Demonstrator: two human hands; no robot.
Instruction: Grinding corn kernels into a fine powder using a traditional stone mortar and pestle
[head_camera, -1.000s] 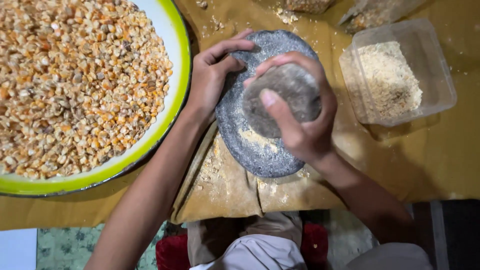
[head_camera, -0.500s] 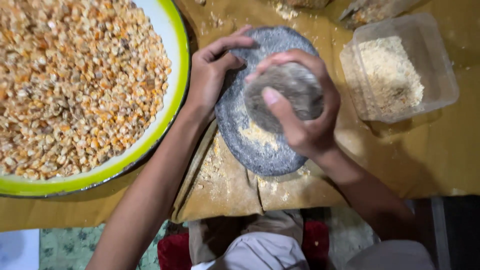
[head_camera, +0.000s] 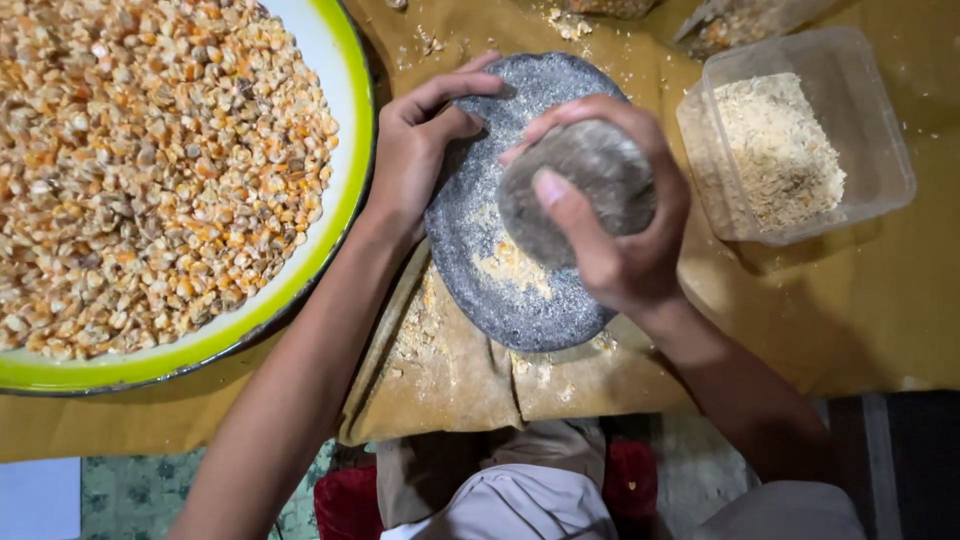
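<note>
A dark speckled grinding stone slab (head_camera: 520, 300) lies in the middle with crushed yellow grain (head_camera: 512, 266) on it. My right hand (head_camera: 625, 250) grips a rounded grey hand stone (head_camera: 585, 180) and presses it onto the slab. My left hand (head_camera: 420, 150) rests on the slab's left rim, fingers curled over its far edge. A wide white basin with a green rim (head_camera: 335, 245) sits at the left, heaped with dried maize kernels (head_camera: 140, 160).
A clear plastic tub (head_camera: 880, 150) holding pale ground meal (head_camera: 775, 150) stands at the right. Tan cloth (head_camera: 860, 320) covers the surface, with spilled bits around the slab. More containers show at the top edge. My knees and a red item (head_camera: 345, 500) lie below.
The hand stone has shifted slightly up the slab under my right hand. My left hand keeps its place on the slab's rim.
</note>
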